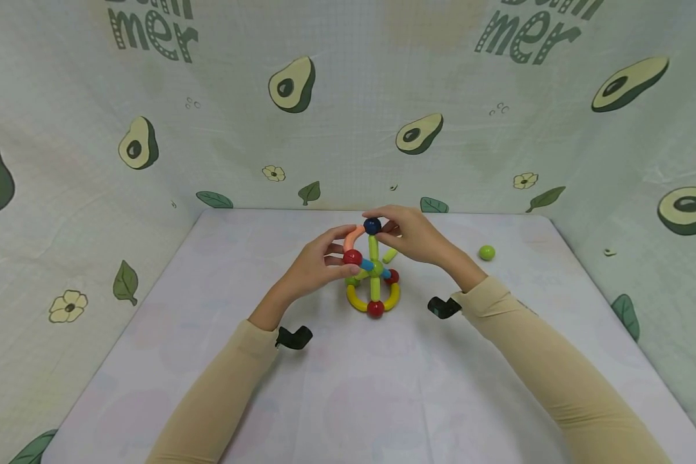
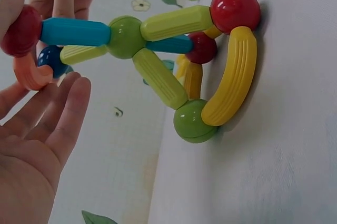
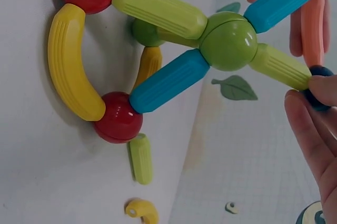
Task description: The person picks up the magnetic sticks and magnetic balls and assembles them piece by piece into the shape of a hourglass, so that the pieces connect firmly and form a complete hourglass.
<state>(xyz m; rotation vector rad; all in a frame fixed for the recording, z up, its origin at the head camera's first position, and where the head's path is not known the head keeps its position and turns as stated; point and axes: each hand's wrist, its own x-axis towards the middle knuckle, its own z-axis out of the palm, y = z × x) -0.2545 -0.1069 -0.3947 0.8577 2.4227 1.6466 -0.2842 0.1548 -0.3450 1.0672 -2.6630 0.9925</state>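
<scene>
A structure of magnetic balls and rods stands on the table, with a green ball [image 2: 126,37] at its centre. Straight light-green rods [image 3: 160,10] and blue rods [image 3: 169,80] branch from that ball. Curved yellow rods [image 2: 231,76] join red and green balls along the base. My left hand [image 1: 319,261] holds the upper red ball [image 1: 352,258], its thumb on the ball and fingers near the coral curved rod [image 2: 31,72]. My right hand [image 1: 414,235] pinches the dark blue ball [image 1: 372,226] at the top, where the coral rod and a light-green rod meet.
A loose green ball [image 1: 487,252] lies on the table [image 1: 371,386] to the right. Behind the structure lie a loose light-green rod [image 3: 141,159] and a curved yellow piece [image 3: 143,211]. Avocado-print cloth [image 1: 348,161] hangs around the back and sides.
</scene>
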